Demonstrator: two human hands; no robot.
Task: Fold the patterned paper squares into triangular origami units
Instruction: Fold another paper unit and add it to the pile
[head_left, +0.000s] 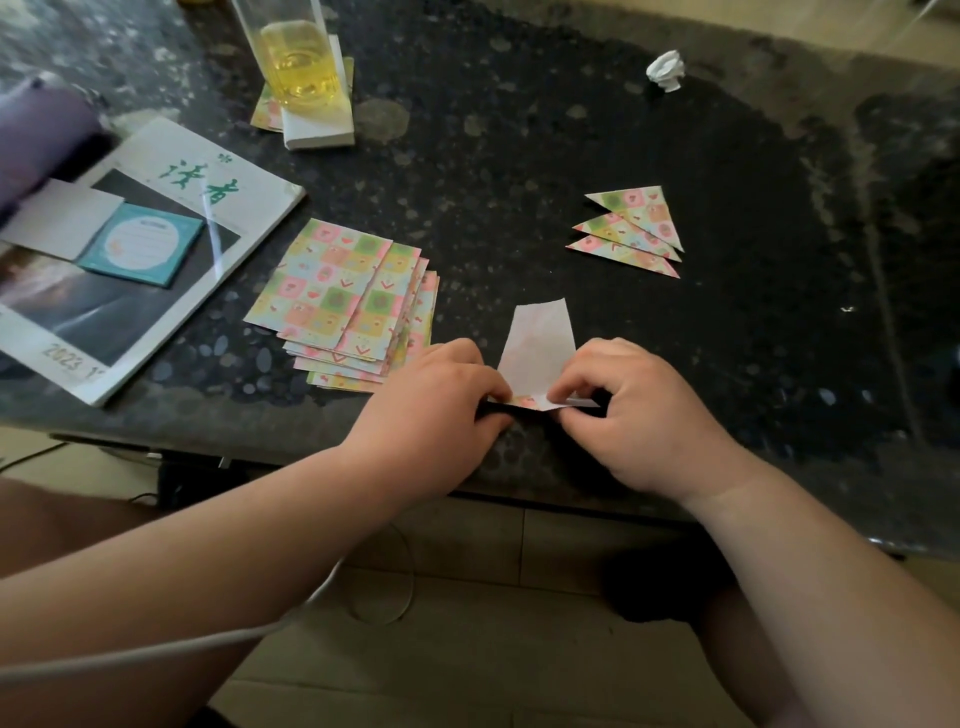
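Both hands pinch one paper square (537, 348) at the table's near edge: left hand (436, 410) and right hand (639, 415) turn its lower edge up, white back showing. Three finished triangles (631, 231) lie beyond; a fanned stack of glossy checked squares (337, 301) looks unfolded, so most folding remains.

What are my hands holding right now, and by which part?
One paper sheet, white side up: the left hand and right hand pinch its near edge, one at each end.
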